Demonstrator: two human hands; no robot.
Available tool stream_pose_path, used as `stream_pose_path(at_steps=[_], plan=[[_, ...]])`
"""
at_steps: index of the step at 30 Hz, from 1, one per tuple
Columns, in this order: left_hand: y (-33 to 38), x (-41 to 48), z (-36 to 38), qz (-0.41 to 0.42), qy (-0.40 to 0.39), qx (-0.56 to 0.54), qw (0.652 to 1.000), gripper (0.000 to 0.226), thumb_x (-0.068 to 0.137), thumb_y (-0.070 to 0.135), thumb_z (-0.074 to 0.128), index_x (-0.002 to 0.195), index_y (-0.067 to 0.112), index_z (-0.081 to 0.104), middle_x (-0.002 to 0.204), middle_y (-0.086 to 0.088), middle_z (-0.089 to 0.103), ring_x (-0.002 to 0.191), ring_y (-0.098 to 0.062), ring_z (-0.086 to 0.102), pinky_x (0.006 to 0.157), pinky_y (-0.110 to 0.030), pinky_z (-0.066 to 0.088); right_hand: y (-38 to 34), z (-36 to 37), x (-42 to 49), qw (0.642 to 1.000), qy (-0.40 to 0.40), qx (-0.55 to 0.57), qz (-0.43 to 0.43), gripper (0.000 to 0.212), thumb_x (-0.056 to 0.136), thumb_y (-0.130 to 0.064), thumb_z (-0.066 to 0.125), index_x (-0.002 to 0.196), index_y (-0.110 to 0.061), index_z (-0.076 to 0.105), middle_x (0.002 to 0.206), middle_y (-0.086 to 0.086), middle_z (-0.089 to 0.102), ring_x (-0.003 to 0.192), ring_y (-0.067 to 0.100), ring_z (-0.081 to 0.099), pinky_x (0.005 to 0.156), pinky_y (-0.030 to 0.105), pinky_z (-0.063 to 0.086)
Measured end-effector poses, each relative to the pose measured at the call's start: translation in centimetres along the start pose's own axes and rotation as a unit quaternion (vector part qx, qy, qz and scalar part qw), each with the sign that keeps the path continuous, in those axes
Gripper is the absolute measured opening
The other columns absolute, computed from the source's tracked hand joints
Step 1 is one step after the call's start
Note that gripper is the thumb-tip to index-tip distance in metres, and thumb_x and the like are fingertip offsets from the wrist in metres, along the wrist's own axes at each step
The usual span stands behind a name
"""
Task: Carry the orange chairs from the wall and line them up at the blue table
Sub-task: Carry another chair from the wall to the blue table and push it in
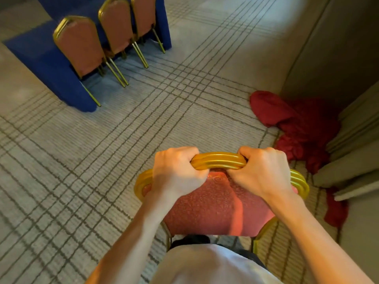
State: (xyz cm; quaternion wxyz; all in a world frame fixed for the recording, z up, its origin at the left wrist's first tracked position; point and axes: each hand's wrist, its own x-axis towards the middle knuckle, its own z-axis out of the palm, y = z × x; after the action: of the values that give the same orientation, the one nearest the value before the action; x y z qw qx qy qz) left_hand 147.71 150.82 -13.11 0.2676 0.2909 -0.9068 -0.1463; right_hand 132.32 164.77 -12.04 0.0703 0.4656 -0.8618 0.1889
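Observation:
An orange chair (213, 206) with a gold frame is right in front of me, its backrest facing up toward the camera. My left hand (176, 171) and my right hand (260, 171) both grip the top gold rail of its back, fingers curled under it. At the upper left stands the blue table (47, 58), draped to the floor. Three more orange chairs are lined up against it: one nearest (80, 46), one in the middle (117, 25), one farthest (144, 15).
A heap of red cloth (303, 128) lies on the carpet at the right, against a beige wall (332, 64) and a moulded door frame (356, 152). Grey checked carpet (143, 119) stretches between me and the table.

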Motion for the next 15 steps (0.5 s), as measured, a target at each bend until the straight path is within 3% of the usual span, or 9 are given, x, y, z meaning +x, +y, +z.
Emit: stream_pose_path(at_steps=[5, 9, 15], plan=[[-2.1, 7.3, 0.7, 0.039, 0.018, -0.007, 0.999, 0.044, 0.066, 0.039, 0.073, 0.055, 0.02, 0.036, 0.05, 0.008, 0.036, 0.049, -0.023, 0.048, 0.046, -0.031, 0.037, 0.3, 1.0, 6.8, 1.0, 0.025, 0.013, 0.009, 0.048, 0.07, -0.05, 0.069, 0.051, -0.023, 0.034, 0.048, 0.004, 0.057, 0.053, 0.038, 0.061, 0.053, 0.032, 0.036], [-3.4, 12.9, 2.2, 0.062, 0.009, -0.018, 0.998, 0.041, 0.067, 0.037, 0.073, 0.056, 0.024, 0.035, 0.05, 0.009, 0.037, 0.047, -0.018, 0.042, 0.044, -0.03, 0.035, 1.4, 2.0, 12.1, 0.999, 0.028, 0.012, 0.017, 0.043, 0.07, -0.056, 0.059, 0.053, -0.023, 0.037, 0.048, 0.004, 0.058, 0.055, 0.039, 0.062, 0.052, 0.035, 0.045], [-5.6, 21.1, 6.7, 0.058, -0.008, -0.01, 0.998, 0.04, 0.067, 0.037, 0.071, 0.055, 0.021, 0.036, 0.049, 0.01, 0.035, 0.046, -0.013, 0.035, 0.045, -0.029, 0.029, 4.7, 5.4, 20.5, 0.999, -0.001, 0.019, 0.031, 0.042, 0.066, -0.058, 0.051, 0.054, -0.019, 0.037, 0.05, 0.006, 0.058, 0.059, 0.04, 0.062, 0.053, 0.034, 0.045]])
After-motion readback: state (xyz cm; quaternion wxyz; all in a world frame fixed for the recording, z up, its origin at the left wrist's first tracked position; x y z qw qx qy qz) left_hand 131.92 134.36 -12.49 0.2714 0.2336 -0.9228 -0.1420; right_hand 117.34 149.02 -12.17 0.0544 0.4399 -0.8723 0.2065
